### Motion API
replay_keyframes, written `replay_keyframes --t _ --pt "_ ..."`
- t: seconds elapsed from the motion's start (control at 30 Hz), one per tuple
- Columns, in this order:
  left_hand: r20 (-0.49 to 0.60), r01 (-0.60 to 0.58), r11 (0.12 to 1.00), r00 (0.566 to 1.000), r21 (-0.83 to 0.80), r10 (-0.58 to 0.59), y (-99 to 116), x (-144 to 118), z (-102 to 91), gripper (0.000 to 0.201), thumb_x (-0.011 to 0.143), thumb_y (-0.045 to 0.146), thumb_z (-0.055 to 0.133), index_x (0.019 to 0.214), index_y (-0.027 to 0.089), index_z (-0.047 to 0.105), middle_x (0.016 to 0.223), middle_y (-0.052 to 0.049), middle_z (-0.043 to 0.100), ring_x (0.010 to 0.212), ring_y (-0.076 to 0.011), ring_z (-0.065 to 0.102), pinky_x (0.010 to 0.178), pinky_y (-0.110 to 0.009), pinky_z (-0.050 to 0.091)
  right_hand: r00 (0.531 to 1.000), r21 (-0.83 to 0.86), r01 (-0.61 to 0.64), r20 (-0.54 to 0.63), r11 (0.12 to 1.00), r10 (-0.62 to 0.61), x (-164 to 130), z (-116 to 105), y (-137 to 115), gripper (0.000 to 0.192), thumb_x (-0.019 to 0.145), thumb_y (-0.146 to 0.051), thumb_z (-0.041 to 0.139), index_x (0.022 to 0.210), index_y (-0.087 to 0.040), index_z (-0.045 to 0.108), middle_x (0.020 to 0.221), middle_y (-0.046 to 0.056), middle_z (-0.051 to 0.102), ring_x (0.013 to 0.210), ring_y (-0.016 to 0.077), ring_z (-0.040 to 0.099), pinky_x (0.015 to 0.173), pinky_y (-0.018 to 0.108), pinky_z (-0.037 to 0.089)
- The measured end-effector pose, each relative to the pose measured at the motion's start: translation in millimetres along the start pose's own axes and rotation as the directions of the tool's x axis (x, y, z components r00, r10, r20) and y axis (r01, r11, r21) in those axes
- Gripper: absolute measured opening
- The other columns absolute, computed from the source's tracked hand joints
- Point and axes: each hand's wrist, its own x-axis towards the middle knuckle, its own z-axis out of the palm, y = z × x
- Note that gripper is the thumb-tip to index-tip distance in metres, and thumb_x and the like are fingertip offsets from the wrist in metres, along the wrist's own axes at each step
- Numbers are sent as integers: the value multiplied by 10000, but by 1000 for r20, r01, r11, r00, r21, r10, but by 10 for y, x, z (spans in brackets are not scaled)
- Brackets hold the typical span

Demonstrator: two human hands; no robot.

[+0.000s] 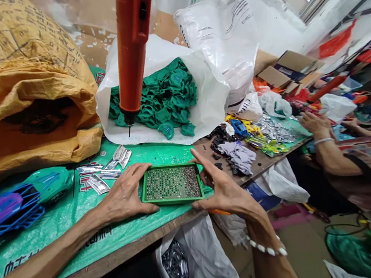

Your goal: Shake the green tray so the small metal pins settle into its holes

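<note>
Left hand (127,193) and right hand (223,184) grip opposite ends of green rectangular plastic tray of small screws (172,184), resting on green-tarp surface (61,224). Orange electric screwdriver (131,44) hangs above.

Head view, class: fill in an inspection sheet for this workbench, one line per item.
Surface: green sheet over a wooden bench.
Job's things: green screw tray, screws piled at its right end.
Clutter: toy car, silver plates, bag of green parts, yellow sack.
Hands: left hand and right hand grip the tray's ends.
Cables: one on the floor.
Surroundings: orange screwdriver hanging above; another person at right.
</note>
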Motion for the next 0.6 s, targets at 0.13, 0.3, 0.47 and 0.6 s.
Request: replay_keyframes --t 0.13,0.3,0.47,0.6 --pt "4 41 998 999 -56 -41 6 15 -36 955 617 452 833 1421 175 397 1377 -158 488 1292 -378 475 1103 -590 410 1000 19 -2 -16 1000 2 35 30 24 1166 636 -241 864 1589 -318 196 1427 98 508 1084 269 597 913 419 540" --pt "54 51 992 998 -113 -45 1 11 -90 970 602 439 846 1425 194 396 1398 -151 463 1322 -375 455 1132 -594 372 996 67 -64 -56 996 68 -4 89 47 1174 609 -301 888 1583 -311 233 1185 72 605 736 167 529 684 346 542" --pt "63 50 986 997 -160 -40 15 11 -162 954 611 467 840 1425 220 409 1379 -125 475 1301 -373 475 1116 -601 385 996 141 -40 -68 989 50 -30 79 23 1154 613 -344 881 1579 -319 248 1276 83 588 704 145 515 630 312 527" --pt "102 49 987 994 -155 -33 39 17 -222 944 623 454 832 1429 212 404 1372 -120 483 1281 -359 500 1110 -575 402 994 173 -57 -82 983 72 -49 88 -6 1113 620 -366 876 1566 -320 291 1314 90 574 693 135 516 619 306 534"
